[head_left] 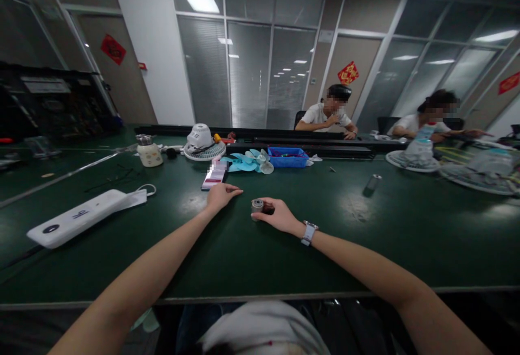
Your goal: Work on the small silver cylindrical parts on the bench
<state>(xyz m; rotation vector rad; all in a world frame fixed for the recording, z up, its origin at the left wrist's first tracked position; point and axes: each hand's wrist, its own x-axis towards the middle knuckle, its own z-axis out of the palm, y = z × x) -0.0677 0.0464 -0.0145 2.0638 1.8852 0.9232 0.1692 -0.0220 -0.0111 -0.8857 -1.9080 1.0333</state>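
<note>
My right hand [280, 215], with a watch on its wrist, is closed around a small grey metal cylinder [257, 206]. The cylinder stands upright on the green tabletop, and a round opening or ring shows in its top. To the left, my left hand [220, 196] rests on the table with its fingers stretched toward the cylinder, apart from it and with nothing in them. Just beyond that hand lies a phone [214, 175] with its screen lit. A second metal cylinder [374, 182] stands farther off to the right.
Light blue fan blades [247, 161], a blue tray [287, 158] of small parts and a white fan part [200, 139] line the back. At left are a cream bottle [149, 153] and a long white device [79, 218]. Two people sit across the table near more fan parts [422, 155].
</note>
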